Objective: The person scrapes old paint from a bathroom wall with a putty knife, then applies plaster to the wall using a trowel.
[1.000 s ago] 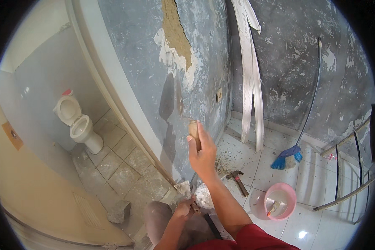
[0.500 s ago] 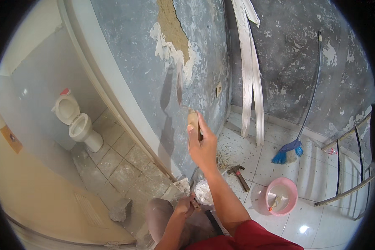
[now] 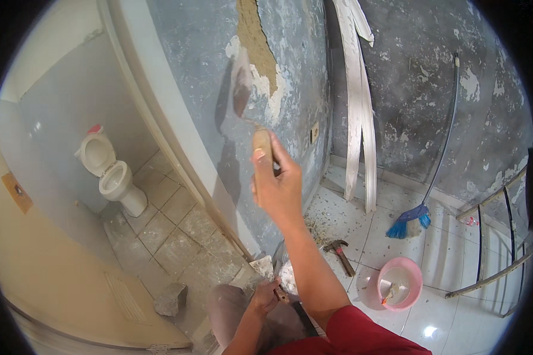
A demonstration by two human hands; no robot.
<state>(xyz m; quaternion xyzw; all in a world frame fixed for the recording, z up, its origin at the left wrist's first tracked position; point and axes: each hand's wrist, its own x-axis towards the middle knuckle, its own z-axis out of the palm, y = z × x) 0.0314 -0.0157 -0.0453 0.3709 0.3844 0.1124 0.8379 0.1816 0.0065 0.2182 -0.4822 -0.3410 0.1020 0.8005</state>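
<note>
My right hand (image 3: 276,183) is raised, its fingers wrapped round the wooden handle of a trowel (image 3: 243,92). The trowel's blade points up and is smeared by motion. It lies over the ragged whitish lower left edge of a bare sandy patch (image 3: 256,47) in the grey wall; whether it touches cannot be seen. Low by my knee, my left hand (image 3: 264,297) is closed on a wooden-handled putty knife (image 3: 282,294). A pale, plaster-smeared flat blade (image 3: 262,267) shows just above that hand. Beside it sits a plastic bag of white material (image 3: 287,278), partly hidden by my right forearm.
A claw hammer (image 3: 341,258) and a pink bucket (image 3: 400,284) stand on the tiles at right. Behind them are a blue broom (image 3: 410,220), long white strips (image 3: 361,118) and a metal-and-wood rack (image 3: 491,275). Leftward, a doorway shows a toilet (image 3: 121,186) and a rubble chunk (image 3: 172,299).
The trowel and my right hand have moved up and left along the wall, the blade tilting left. My left hand stays low, nearly in place. The view has shifted slightly.
</note>
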